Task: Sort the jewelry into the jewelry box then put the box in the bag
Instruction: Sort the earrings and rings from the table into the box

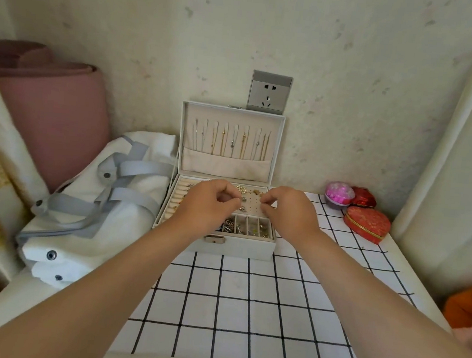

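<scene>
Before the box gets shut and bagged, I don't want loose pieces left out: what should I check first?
1. Jewelry box lid upright and open: ok.
2. Left hand and right hand over the earring panel, fingers curled: ok.
3. Whether either hand pinches a piece: cannot tell.
4. Front compartments hold pieces: ok.
5. Box free to close: not ok, hands in the way.
6. Bag beside the box, its opening: cannot tell.

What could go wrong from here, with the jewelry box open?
1. The left hand and right hand pinch over the earring panel; a tiny piece could drop into the front compartments.
2. Necklaces hang in the upright lid; shutting it carelessly may tangle them.
</scene>
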Demonstrator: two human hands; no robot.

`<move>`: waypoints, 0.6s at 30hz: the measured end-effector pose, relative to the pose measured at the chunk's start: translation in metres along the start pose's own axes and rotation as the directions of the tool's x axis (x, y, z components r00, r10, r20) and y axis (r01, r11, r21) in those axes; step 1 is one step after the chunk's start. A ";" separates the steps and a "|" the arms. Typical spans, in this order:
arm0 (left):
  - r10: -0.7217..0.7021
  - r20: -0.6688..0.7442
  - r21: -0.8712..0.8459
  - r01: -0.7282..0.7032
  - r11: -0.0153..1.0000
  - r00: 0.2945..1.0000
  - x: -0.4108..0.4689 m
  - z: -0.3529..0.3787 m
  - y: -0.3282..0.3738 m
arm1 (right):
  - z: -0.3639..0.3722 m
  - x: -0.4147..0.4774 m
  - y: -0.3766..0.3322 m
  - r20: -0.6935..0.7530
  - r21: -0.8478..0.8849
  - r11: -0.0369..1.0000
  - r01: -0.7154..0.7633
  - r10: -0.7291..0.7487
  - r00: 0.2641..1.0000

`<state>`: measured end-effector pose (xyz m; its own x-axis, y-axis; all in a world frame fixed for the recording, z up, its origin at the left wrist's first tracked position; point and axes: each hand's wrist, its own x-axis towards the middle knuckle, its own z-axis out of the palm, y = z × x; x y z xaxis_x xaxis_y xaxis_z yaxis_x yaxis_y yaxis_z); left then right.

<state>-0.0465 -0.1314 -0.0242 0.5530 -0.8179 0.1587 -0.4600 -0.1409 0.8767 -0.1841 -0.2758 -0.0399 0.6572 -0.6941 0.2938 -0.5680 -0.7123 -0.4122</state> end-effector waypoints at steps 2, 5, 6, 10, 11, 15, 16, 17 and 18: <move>0.000 0.024 0.006 0.000 1.000 1.000 -0.001 0.000 -0.004 | 0.000 0.000 -0.003 -0.009 -0.021 1.000 -0.007 0.007 1.000; -0.001 0.013 0.007 0.001 1.000 1.000 0.001 -0.001 -0.005 | 0.000 0.000 -0.005 -0.015 -0.019 1.000 -0.019 0.018 1.000; 0.000 0.006 0.003 0.000 1.000 1.000 0.001 -0.001 -0.005 | 0.000 -0.001 -0.005 -0.012 -0.011 1.000 -0.024 0.024 1.000; 0.018 0.004 0.030 -0.018 0.999 1.000 0.001 0.003 -0.005 | -0.003 0.000 0.000 0.020 0.027 0.999 -0.033 0.032 0.999; 0.026 0.008 0.043 -0.027 0.999 1.000 0.000 0.004 -0.005 | -0.004 0.000 0.002 0.029 0.033 0.999 -0.031 0.030 0.999; 0.061 0.017 0.079 -0.062 0.995 0.998 -0.002 0.009 -0.002 | -0.007 0.002 0.004 0.071 0.011 1.000 -0.001 0.000 0.997; 0.066 0.022 0.073 -0.067 0.995 0.998 -0.002 0.010 -0.001 | -0.008 0.002 0.004 0.085 0.002 1.000 0.013 -0.013 0.996; 0.065 0.028 0.068 -0.067 0.995 0.997 -0.002 0.011 0.000 | -0.008 0.002 0.004 0.095 0.000 1.000 0.022 -0.022 0.995; 0.061 0.035 0.064 -0.063 0.996 0.998 -0.002 0.012 0.001 | -0.009 0.002 0.004 0.103 0.004 1.000 0.021 -0.021 0.994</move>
<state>-0.0565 -0.1365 -0.0288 0.4992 -0.8440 0.1959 -0.5374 -0.1243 0.8341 -0.1897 -0.2807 -0.0335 0.7169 -0.6643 0.2116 -0.5522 -0.7263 -0.4094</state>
